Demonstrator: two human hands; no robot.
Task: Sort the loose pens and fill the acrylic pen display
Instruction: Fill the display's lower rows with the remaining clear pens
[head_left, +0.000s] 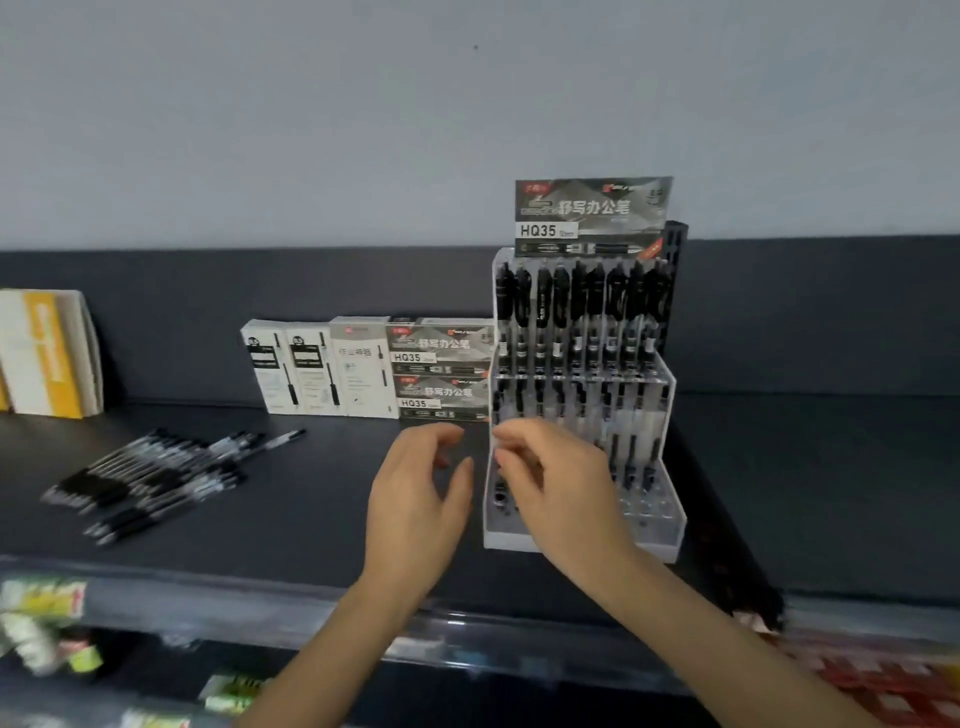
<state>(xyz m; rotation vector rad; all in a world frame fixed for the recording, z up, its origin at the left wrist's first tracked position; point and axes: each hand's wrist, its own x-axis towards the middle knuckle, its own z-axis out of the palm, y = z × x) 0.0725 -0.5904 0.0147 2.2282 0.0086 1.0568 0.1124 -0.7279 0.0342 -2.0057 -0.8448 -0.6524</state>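
Observation:
A stepped clear acrylic pen display (660, 535) stands on the dark shelf, right of centre. Its upper rows hold several black pens (576, 306); the lowest row has a few pens at the right and open holes. A pile of loose black pens (156, 475) lies on the shelf at the left. My left hand (415, 499) hovers just left of the display, fingers curled and apart, holding nothing. My right hand (556, 483) is in front of the display's lower left rows, fingertips pinched together at its left edge; whether it holds a pen is hidden.
Pen boxes (374, 366) stand against the back wall left of the display, a grey header card (592, 213) above it. White and yellow boxes (49, 353) stand at far left. Below the shelf's front edge (260, 603), a lower shelf carries blurred packaged goods.

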